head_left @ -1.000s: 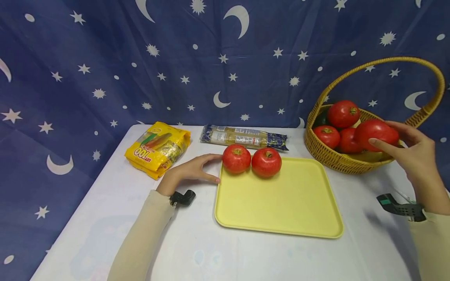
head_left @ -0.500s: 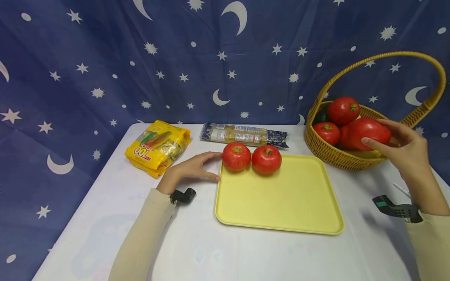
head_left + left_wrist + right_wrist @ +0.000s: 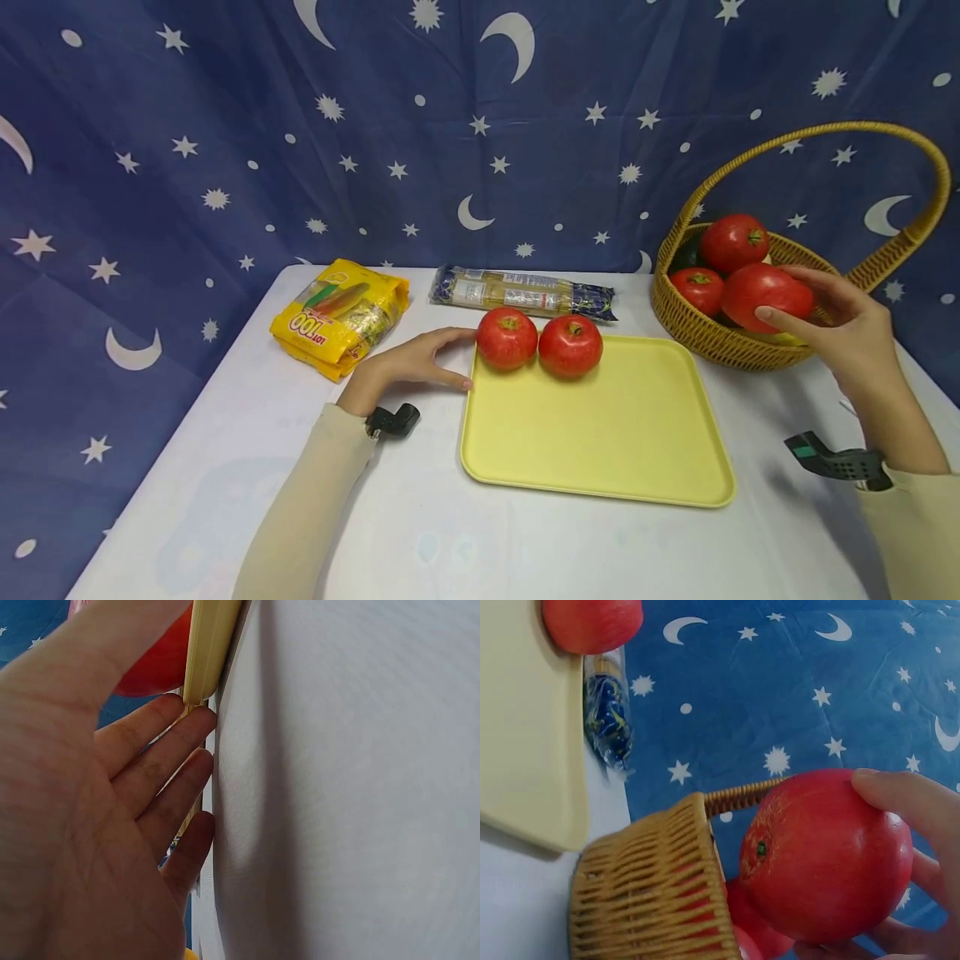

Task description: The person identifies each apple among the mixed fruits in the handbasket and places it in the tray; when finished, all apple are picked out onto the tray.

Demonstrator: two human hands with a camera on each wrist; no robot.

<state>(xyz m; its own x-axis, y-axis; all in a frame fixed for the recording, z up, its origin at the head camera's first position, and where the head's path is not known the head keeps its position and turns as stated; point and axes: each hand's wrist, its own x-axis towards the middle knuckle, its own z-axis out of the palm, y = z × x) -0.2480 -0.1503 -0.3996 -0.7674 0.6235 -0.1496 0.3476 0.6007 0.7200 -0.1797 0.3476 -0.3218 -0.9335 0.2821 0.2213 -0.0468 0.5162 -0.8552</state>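
Note:
My right hand [image 3: 851, 325] grips a large red apple [image 3: 763, 297] between thumb and fingers, above the front of a wicker basket [image 3: 693, 340]. In the right wrist view this apple [image 3: 829, 855] shows its stem end, and the basket's woven wall [image 3: 649, 885] stands beside it. My left hand [image 3: 416, 360] lies at the left edge of a yellow tray [image 3: 592, 433], its fingers relaxed and holding nothing. The left wrist view shows its fingertips at the tray's rim [image 3: 206, 652]. Two red apples [image 3: 507, 338] sit side by side in the tray's far left part.
More red apples [image 3: 733, 242] and a dark green item [image 3: 686, 252] lie in the basket, whose tall handle [image 3: 817, 130] arches over it. A long clear-and-blue packet [image 3: 522, 293] lies behind the tray. A yellow bag [image 3: 341, 318] is at the back left.
My right hand has moved left with the apple, from the basket's right part toward its front middle. The left hand and the tray's apples have stayed in place.

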